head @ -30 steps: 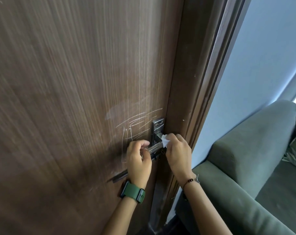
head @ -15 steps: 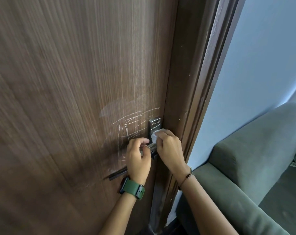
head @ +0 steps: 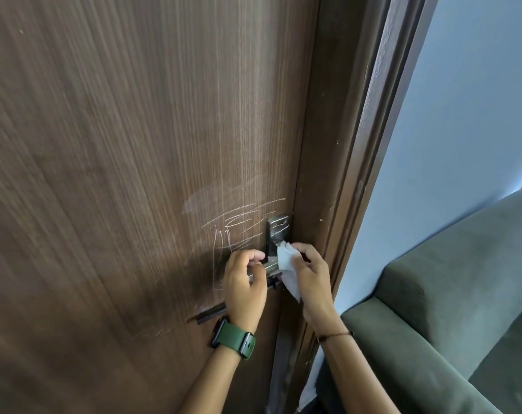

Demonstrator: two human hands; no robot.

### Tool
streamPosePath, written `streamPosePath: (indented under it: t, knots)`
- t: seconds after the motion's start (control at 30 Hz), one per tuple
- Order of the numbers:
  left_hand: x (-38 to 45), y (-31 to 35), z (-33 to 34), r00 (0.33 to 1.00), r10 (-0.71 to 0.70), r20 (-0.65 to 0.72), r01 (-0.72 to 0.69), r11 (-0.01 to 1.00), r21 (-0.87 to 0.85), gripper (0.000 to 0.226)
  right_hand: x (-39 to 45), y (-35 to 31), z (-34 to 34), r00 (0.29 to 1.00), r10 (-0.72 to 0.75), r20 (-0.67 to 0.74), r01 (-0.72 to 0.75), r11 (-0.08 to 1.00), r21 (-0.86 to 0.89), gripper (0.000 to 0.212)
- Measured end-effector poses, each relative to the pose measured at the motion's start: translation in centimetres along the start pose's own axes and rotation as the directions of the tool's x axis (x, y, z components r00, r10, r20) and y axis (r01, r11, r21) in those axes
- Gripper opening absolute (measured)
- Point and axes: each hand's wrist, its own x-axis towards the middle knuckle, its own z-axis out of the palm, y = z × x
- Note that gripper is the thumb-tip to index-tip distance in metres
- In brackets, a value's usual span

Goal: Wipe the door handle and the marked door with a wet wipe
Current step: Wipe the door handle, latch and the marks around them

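Note:
A dark brown wooden door [head: 119, 174] fills the left of the view, with white chalk-like scribbles [head: 239, 225] just left of the lock. The metal lock plate [head: 277, 231] sits at the door's right edge, and its lever handle [head: 267, 266] runs leftward. My left hand [head: 245, 285], with a green watch on the wrist, grips the lever. My right hand [head: 310, 273] pinches a crumpled white wet wipe [head: 286, 264] and presses it against the handle's base by the plate. The lever's far end is hidden under my left hand.
The brown door frame [head: 358, 174] runs along the door's right side. A pale blue wall [head: 463, 115] lies beyond it. A green sofa [head: 448, 309] stands close at the lower right, its armrest near my right forearm.
My right hand has shifted down and a little right from the lock plate, and more of the wipe now hangs out below the fingers. My left hand keeps its grip on the lever.

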Motion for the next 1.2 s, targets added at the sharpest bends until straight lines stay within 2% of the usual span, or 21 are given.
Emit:
streamPosePath:
  t: [0.03,0.1,0.17,0.3,0.37,0.43,0.5,0.6,0.67,0.7,0.77,0.93,0.97,1.1,1.2]
  knots:
    - [0.0,0.0,0.0,1.000,-0.003,-0.001,0.003,1.000,0.000,0.018,-0.2,0.0,0.2,0.998,0.056,0.031,-0.060,0.989,0.139,0.019]
    - [0.0,0.0,-0.1,1.000,-0.014,-0.005,0.014,1.000,-0.004,0.018,0.6,-0.6,1.1,0.982,0.174,0.074,-0.189,0.896,0.402,0.021]
    - [-0.1,0.1,-0.4,1.000,-0.010,-0.007,0.010,1.000,0.000,0.018,1.0,-1.1,1.7,0.968,0.237,0.083,-0.245,0.815,0.526,0.023]
    - [-0.2,-0.1,-1.1,1.000,0.011,-0.025,-0.011,1.000,0.016,0.018,-0.7,0.8,1.2,0.990,0.139,0.007,-0.128,0.894,0.429,0.025]
    - [-0.2,-0.3,-1.3,1.000,0.000,-0.029,0.001,1.000,0.021,0.017,-0.4,1.0,1.3,0.986,0.161,0.030,-0.156,0.865,0.477,0.027]
    - [-0.3,-0.3,-1.4,1.000,-0.013,-0.022,0.014,0.999,0.031,0.017,0.3,0.1,1.8,0.970,0.219,0.102,-0.237,0.775,0.586,0.030]
    - [-0.5,-0.3,-1.5,1.000,-0.015,-0.010,0.015,0.999,0.029,0.017,0.3,-0.1,2.1,0.968,0.208,0.138,-0.247,0.719,0.650,0.032]
    - [-0.7,-0.6,-1.8,1.000,-0.016,0.007,0.016,0.999,0.035,0.017,-1.1,1.6,1.4,0.990,0.102,0.095,-0.138,0.787,0.601,0.035]
    - [-0.7,-0.8,-1.9,1.000,-0.029,0.008,0.028,0.999,0.037,0.017,-0.8,2.0,1.2,0.989,0.126,0.073,-0.145,0.792,0.594,0.035]
    - [-0.6,-0.8,-1.9,0.999,-0.038,0.009,0.038,0.999,0.039,0.017,-0.3,1.8,1.5,0.980,0.177,0.086,-0.191,0.749,0.635,0.036]
    - [-0.5,-0.8,-2.0,0.999,-0.049,0.017,0.048,0.998,0.045,0.017,0.2,1.2,2.3,0.947,0.288,0.140,-0.292,0.596,0.748,0.042]
    - [-0.7,-1.0,-2.4,0.999,-0.031,0.015,0.031,0.999,0.036,0.016,-1.0,1.4,2.8,0.884,0.352,0.306,-0.356,0.084,0.931,0.049]
    - [-0.8,-1.1,-2.5,0.999,-0.036,0.012,0.036,0.999,0.035,0.016,-0.9,1.4,2.8,0.880,0.347,0.324,-0.355,0.027,0.934,0.054]
    - [-0.9,-1.2,-2.8,0.999,-0.051,0.002,0.051,0.998,0.028,0.017,-0.3,0.3,3.3,0.861,0.353,0.366,-0.370,-0.057,0.927,0.072]
    - [-1.1,-1.0,-3.0,0.999,-0.045,0.005,0.045,0.999,0.023,0.018,-0.9,0.6,3.3,0.864,0.298,0.406,-0.381,-0.139,0.914,0.075]
